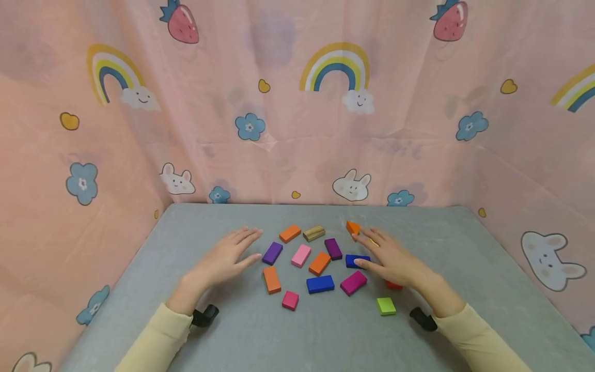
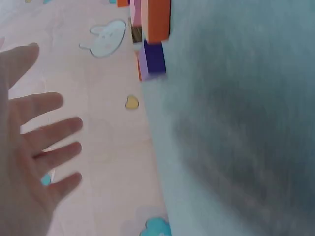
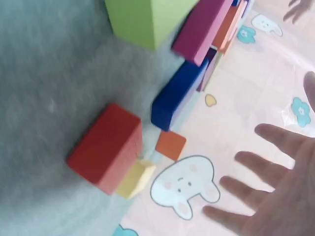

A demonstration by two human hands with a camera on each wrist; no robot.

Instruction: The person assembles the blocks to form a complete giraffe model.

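Observation:
My left hand point(image 1: 225, 261) hovers with extended fingers at the left side of a spread of blocks, holding nothing; a purple block point(image 1: 272, 253) lies nearest its fingertips. Over the right side is my right hand point(image 1: 395, 258), fingers spread and nothing gripped. Beneath its thumb a blue block point(image 1: 353, 261) is partly covered. An orange triangular block point(image 1: 351, 226) lies by its fingertips. Most of a red block point(image 1: 394, 285) is hidden under that hand in the head view, but the right wrist view shows it beside a yellow block point(image 3: 135, 179).
Between the hands lie several blocks, including a pink one point(image 1: 301, 256), a wood-grain one point(image 1: 314, 233), another blue one point(image 1: 320, 284) and a magenta one point(image 1: 354, 283). A green block point(image 1: 386, 306) is nearer the front. Behind the grey table point(image 1: 279, 341) hangs a patterned pink curtain point(image 1: 297, 113).

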